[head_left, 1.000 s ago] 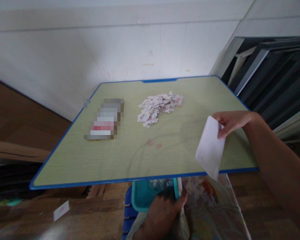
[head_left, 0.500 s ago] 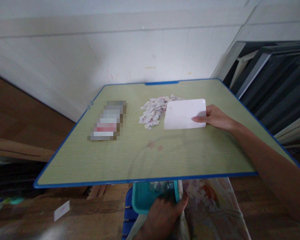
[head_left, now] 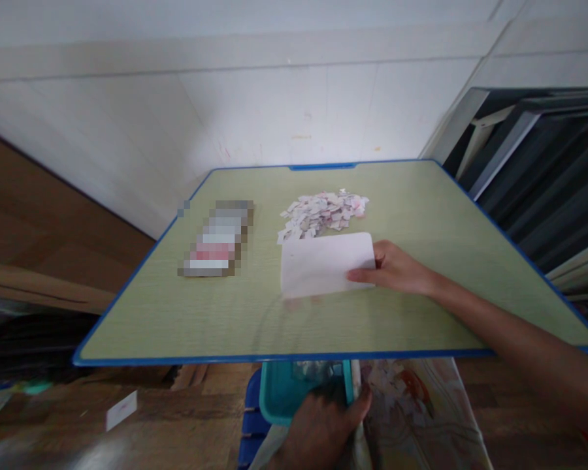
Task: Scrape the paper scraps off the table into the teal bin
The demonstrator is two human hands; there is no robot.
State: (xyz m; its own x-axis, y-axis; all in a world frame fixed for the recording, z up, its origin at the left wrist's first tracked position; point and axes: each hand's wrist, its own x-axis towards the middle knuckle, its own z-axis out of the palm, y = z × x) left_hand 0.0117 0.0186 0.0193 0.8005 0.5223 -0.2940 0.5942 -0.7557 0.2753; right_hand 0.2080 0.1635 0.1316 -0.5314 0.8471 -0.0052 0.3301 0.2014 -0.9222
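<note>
My right hand (head_left: 396,266) pinches the right end of a white flat card or panel (head_left: 318,264), thumb on top. The card is over the table just in front of a heap of small torn paper pieces (head_left: 323,212), covering its near edge. My left hand (head_left: 323,424) is low in front of the table, beside a teal plastic basin (head_left: 277,398). Its thumb lies over the pale edge of a floral-patterned sheet (head_left: 411,405); the other fingers are dark and mostly hidden, so its grip is unclear.
The light green table (head_left: 421,320) has a blue rim and stands against a white wall. A pixelated flat item (head_left: 215,241) lies on its left side. Dark panels (head_left: 558,150) lean at the right. A blue slatted stool (head_left: 252,418) and a white paper (head_left: 121,410) are below.
My right hand has drawn the white card toward me and to the left, uncovering the right part of the paper heap. My left hand is nearly unmoved. The view has shifted slightly.
</note>
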